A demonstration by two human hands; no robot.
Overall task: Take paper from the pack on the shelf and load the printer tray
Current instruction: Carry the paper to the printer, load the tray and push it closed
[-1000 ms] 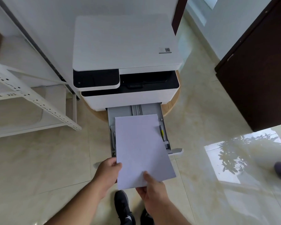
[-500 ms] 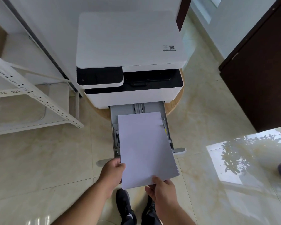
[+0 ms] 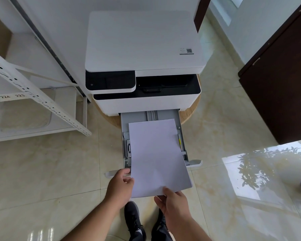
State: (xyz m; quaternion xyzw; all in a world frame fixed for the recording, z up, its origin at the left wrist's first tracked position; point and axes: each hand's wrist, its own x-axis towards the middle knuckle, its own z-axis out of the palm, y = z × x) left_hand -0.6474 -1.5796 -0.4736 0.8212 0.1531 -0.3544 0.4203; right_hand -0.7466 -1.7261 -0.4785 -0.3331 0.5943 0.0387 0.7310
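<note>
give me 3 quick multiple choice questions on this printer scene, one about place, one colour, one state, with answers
1. Where is the paper stack?
A. on the printer lid
B. over the open tray
C. on the shelf

2. What colour is the control panel?
A. black
B. red
C. green

3. What state is the tray in?
A. shut
B. removed and on the floor
C. pulled out

Answers:
1 B, the left hand and right hand hold its near end, the far end lying over the tray.
2 A, it is dark against the white printer.
3 C, its grey inside shows in front of the printer.
</note>
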